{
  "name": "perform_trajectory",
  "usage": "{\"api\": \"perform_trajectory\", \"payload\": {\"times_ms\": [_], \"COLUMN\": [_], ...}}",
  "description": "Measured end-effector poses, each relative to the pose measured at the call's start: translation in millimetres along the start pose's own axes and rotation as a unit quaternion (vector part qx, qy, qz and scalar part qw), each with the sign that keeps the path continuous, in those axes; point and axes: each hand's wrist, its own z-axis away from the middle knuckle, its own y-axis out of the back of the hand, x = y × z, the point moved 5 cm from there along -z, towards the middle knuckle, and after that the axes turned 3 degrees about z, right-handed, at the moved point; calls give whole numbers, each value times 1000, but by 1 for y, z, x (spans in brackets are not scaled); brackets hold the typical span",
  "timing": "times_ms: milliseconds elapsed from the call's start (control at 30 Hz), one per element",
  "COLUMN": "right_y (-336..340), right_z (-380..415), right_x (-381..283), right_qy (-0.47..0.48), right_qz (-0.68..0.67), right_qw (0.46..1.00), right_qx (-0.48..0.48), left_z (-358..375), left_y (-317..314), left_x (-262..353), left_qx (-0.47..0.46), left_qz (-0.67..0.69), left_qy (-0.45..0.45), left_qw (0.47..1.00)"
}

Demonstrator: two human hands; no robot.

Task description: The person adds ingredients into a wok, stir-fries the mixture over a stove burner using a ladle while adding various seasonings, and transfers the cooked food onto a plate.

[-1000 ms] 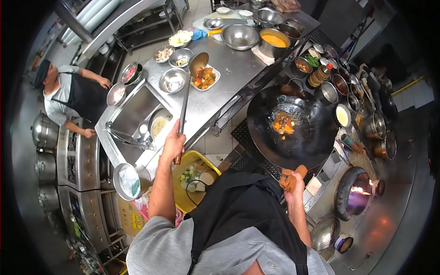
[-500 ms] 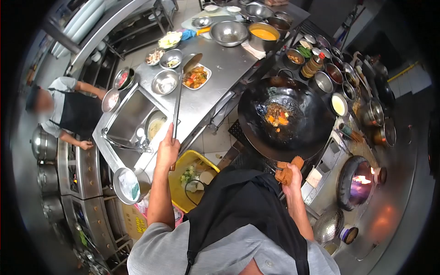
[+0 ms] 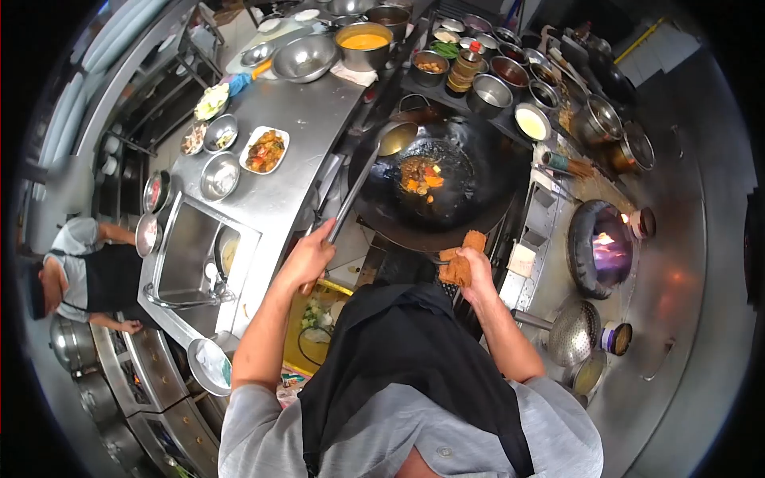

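Note:
My left hand (image 3: 312, 255) is wrapped round the handle of a long ladle (image 3: 397, 139), whose bowl is over the left part of a large black wok (image 3: 478, 191). Some orange and brown food (image 3: 421, 177) lies in the wok. With a brown cloth (image 3: 458, 267) between, my right hand (image 3: 473, 275) grips the near edge or handle of the wok; the cloth hides which. A white square dish (image 3: 264, 150) of cooked food stands on the steel table, left of the ladle.
A burner with flames (image 3: 603, 239) is at the right, near a perforated strainer (image 3: 574, 333). Seasoning bowls and a bottle (image 3: 464, 70) stand beyond the wok. At the left are a sink (image 3: 187, 251) and another person (image 3: 88, 267). A yellow bin (image 3: 339, 291) is below.
The ladle has moved from above the dish on the table to over the wok. My view has turned right. My right hand keeps its hold on the cloth.

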Motion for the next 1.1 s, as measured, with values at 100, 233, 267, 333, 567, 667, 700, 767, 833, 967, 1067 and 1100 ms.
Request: {"api": "perform_trajectory", "payload": {"times_ms": [100, 233, 267, 333, 567, 667, 700, 767, 833, 967, 1067, 1100], "right_y": [7, 14, 19, 32, 55, 62, 63, 63, 64, 62, 60, 61], "right_z": [-7, -42, -52, -67, -43, -47, -49, -50, -46, -36, -31, -31], "right_x": [-4, 12, 22, 41, 50, 53, 53, 48, 41, 21, 10, 7], "right_qy": [-4, 12, 15, 21, 10, 8, 10, 47, 44, 44, 42, 42], "right_qz": [2, 21, 29, 36, 69, 80, 80, 78, 69, 52, 36, 40], "right_qw": [1000, 1000, 999, 998, 995, 994, 994, 992, 993, 995, 996, 995], "right_qx": [8, 15, 29, 52, 77, 78, 78, 92, 89, 75, 71, 80], "left_z": [-31, -16, -14, -9, -38, -52, -50, -46, -41, -29, -35, -46], "left_y": [-23, -98, -115, -129, -157, -166, -166, -161, -153, -130, -103, -92], "left_x": [-18, -22, -25, -14, -5, 7, 13, 17, 21, 30, 28, 18], "left_qx": [-83, -192, -217, -272, -289, -301, -304, -311, -317, -293, -228, -182], "left_qz": [29, 268, 323, 376, 441, 408, 421, 432, 444, 403, 266, 170], "left_qy": [49, 184, 211, 194, 196, 175, 169, 166, 164, 139, 106, 76], "left_qw": [995, 926, 897, 864, 827, 844, 838, 830, 822, 856, 931, 965]}}
